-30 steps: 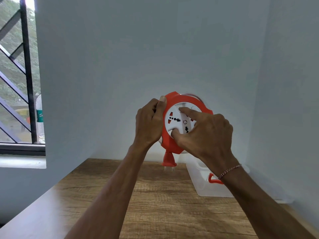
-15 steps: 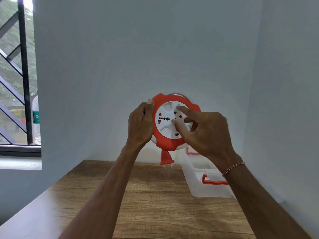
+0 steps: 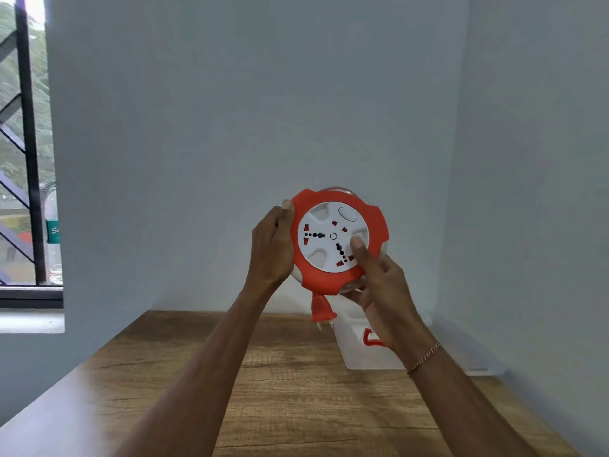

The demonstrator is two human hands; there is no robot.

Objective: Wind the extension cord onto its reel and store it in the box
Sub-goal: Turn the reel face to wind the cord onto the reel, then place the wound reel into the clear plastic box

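Note:
I hold the round orange-and-white extension cord reel (image 3: 333, 240) upright in the air above the table, socket face toward me. My left hand (image 3: 272, 249) grips its left rim, thumb along the orange edge. My right hand (image 3: 379, 285) cups the lower right rim from below, with its thumb pressed on the white socket disc. The orange plug (image 3: 321, 308) hangs from the bottom of the reel on a very short bit of cord. Behind and below stands the clear plastic box (image 3: 359, 354) with an orange handle, partly hidden by my right forearm.
A wooden table (image 3: 280, 390) runs forward to a grey wall, with another wall close on the right. A barred window (image 3: 26, 159) and its sill lie at the left, with a bottle behind the bars.
My right hand has left the front of the socket disc and dropped to the reel's lower right rim, leaving only the thumb on the face. The disc has turned. The left hand keeps its grip.

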